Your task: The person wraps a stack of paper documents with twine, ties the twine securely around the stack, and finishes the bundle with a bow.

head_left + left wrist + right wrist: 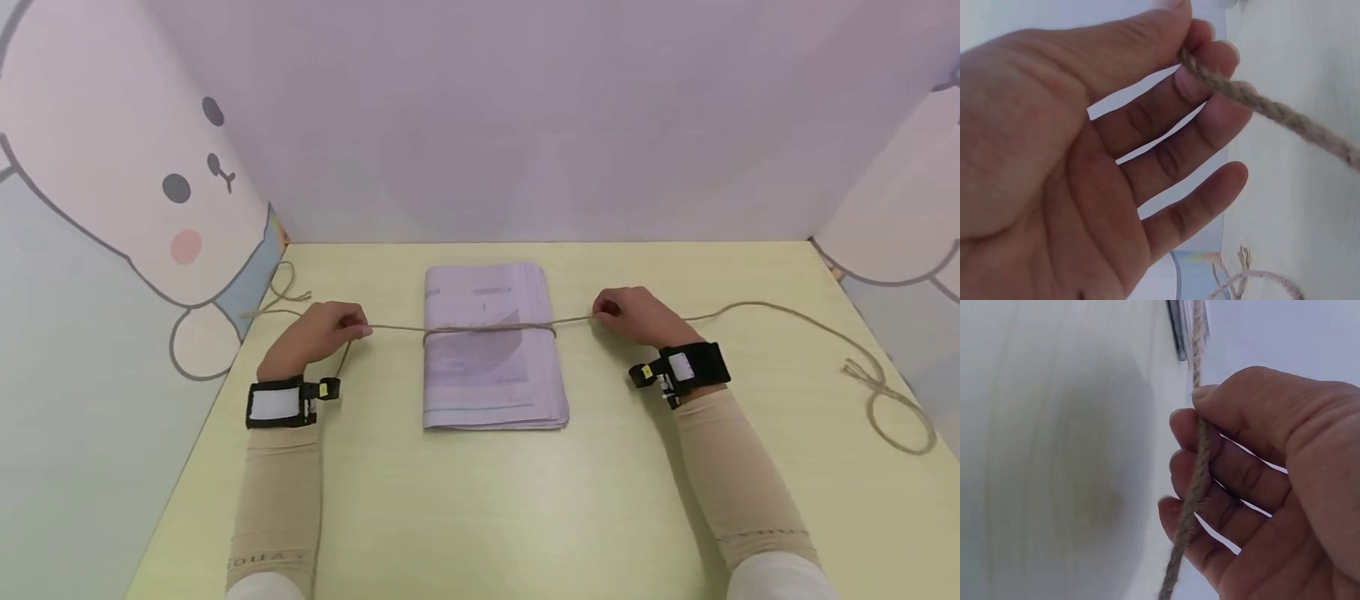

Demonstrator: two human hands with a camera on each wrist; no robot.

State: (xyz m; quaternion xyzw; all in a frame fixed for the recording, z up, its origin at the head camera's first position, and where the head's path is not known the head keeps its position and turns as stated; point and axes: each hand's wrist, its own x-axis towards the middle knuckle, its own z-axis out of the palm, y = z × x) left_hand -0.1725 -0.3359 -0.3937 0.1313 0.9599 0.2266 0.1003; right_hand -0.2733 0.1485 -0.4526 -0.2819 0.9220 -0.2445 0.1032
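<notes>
A folded stack of newspaper (483, 379) lies on the table, with twine (397, 327) running across its middle from side to side. To its left, my left hand (318, 333) pinches the twine between thumb and fingers. In the left wrist view the twine (1285, 117) leaves the thumb tip, and the other fingers of the left hand (1085, 144) are spread. Right of the stack, my right hand (633, 315) pinches the other side of the twine. The right wrist view shows the twine (1194, 487) between thumb and fingertips of the right hand (1279, 450).
A loose twine end (903, 408) curls on the right of the table (495, 508). The other end (281, 287) loops near the left back corner. A plain wall (525, 125) stands behind, with cartoon-printed walls (82, 467) at both sides.
</notes>
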